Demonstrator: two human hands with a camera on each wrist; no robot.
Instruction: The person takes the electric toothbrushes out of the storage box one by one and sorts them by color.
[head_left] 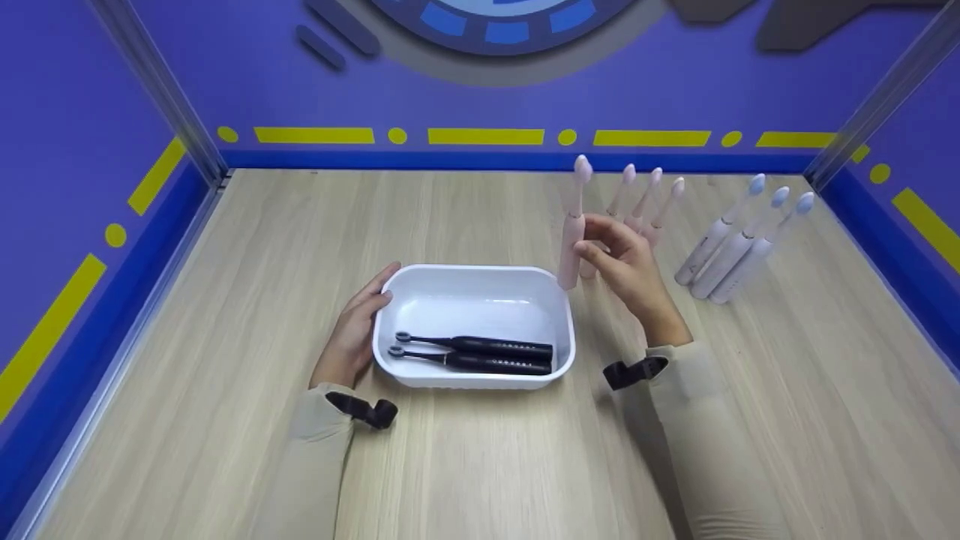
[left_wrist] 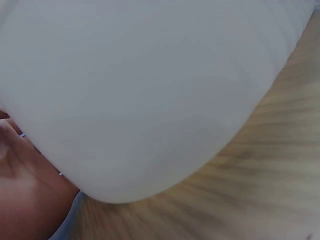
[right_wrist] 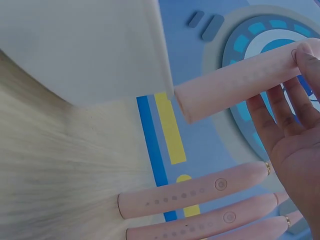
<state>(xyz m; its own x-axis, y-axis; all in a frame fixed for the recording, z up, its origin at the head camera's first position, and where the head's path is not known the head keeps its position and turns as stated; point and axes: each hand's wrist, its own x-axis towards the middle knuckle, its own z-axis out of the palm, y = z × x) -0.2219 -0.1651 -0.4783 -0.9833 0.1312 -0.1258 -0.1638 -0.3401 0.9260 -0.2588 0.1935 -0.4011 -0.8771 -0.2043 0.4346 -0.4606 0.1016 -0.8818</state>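
My right hand (head_left: 621,262) pinches a pink electric toothbrush (head_left: 571,247) by its handle, brush head up, between thumb and fingers. The handle's lower end is beside the right rim of a white plastic box (head_left: 480,274); in the right wrist view it is level with the rim. My left hand (head_left: 356,322) holds the box at its left end, thumb at the rim and palm along the outer wall. Inside the box, two black electric toothbrushes (head_left: 502,346) lie side by side along the near wall, heads to the left.
Several more pink toothbrushes (right_wrist: 195,195) stand upright behind my right hand, partly hidden by it. Farther right, three pale toothbrushes with bluish heads (head_left: 739,247) stand in a row on the wooden table (head_left: 300,217). Blue-purple panels (head_left: 480,105) enclose the back and sides.
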